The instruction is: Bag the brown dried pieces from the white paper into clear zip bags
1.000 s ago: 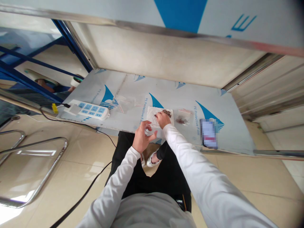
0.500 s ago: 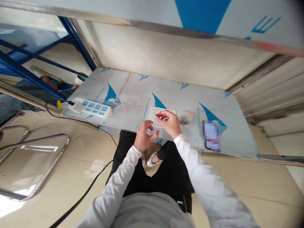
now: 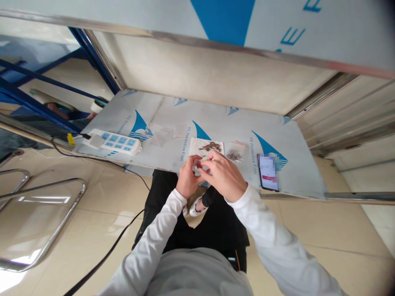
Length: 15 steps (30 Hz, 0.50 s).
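Drawn back from over the white sheet [image 3: 194, 144], the right hand [image 3: 227, 174] now meets the left hand [image 3: 187, 177] at the near edge of the desk [image 3: 212, 110], leaving the brown pieces [image 3: 211, 146] uncovered. Both forearms reach forward from the near side, angling inward until the fingertips come together. On the left, fingers and thumb curl around a small clear plastic item [image 3: 196, 168], whose exact shape is too small to tell. On the right, the wrist bends inward, back of the hand up, thumb and fingers drawn together at that item; whether they grip anything cannot be told.

Just beyond the hands lies the sheet, its loose brown pieces heaped toward the far right part. Just right of it lies a clear bag [image 3: 242, 150] with dark, slender pieces gathered in its near part. Farther left, flat clear bags [image 3: 163, 134] lie between the sheet and a white power strip [image 3: 121, 144]. Near right rests a phone [image 3: 268, 172].
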Each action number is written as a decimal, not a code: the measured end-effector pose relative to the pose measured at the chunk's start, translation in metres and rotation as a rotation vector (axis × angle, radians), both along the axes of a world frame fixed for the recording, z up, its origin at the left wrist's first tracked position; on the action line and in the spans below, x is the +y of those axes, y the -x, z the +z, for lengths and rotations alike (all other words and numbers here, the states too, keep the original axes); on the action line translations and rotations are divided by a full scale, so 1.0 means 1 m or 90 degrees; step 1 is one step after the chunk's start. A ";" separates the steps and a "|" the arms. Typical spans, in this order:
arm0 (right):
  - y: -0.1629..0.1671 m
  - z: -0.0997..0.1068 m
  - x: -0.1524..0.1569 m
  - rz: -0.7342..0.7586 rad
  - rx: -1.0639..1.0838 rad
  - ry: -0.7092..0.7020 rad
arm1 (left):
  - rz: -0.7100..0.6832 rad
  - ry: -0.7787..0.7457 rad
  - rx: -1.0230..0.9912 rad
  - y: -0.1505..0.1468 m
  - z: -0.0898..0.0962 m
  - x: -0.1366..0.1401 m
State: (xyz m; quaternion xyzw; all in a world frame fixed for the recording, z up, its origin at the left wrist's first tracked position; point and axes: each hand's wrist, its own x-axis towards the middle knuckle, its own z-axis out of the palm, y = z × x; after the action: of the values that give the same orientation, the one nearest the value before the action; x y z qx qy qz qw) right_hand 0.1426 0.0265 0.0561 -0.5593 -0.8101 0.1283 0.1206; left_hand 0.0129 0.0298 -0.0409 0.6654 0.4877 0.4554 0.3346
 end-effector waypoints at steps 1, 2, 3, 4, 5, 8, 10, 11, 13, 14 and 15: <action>-0.001 0.002 0.000 0.014 0.008 0.012 | 0.002 -0.001 -0.006 0.000 0.001 0.000; -0.003 0.003 0.000 0.032 0.028 0.025 | 0.002 0.000 -0.014 0.000 0.002 -0.001; -0.006 0.003 0.001 0.049 0.054 0.036 | -0.004 0.000 -0.021 0.001 0.004 -0.001; -0.008 0.003 0.001 0.062 0.083 0.046 | -0.016 0.000 -0.029 0.002 0.006 0.000; -0.012 0.002 0.002 0.067 0.112 0.056 | -0.033 0.000 -0.038 0.003 0.008 0.000; -0.023 -0.001 0.006 0.040 0.197 0.082 | -0.092 0.018 -0.102 0.010 0.015 0.002; -0.031 0.000 0.008 0.023 0.255 0.106 | -0.094 0.063 -0.193 0.013 0.021 0.003; -0.035 0.002 0.009 0.021 0.284 0.116 | -0.085 0.088 -0.237 0.015 0.024 0.003; -0.040 0.005 0.010 0.019 0.343 0.133 | -0.058 0.122 -0.293 0.016 0.033 0.004; -0.042 0.006 0.010 0.013 0.375 0.139 | -0.047 0.130 -0.303 0.016 0.037 0.004; -0.043 0.007 0.010 0.001 0.410 0.144 | -0.036 0.131 -0.310 0.015 0.042 0.004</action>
State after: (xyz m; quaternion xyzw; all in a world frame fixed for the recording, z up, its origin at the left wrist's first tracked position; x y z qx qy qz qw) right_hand 0.1853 0.0366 0.0629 -0.4993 -0.7115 0.3876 0.3069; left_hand -0.0020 0.0338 0.0008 0.5117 0.4180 0.5406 0.5207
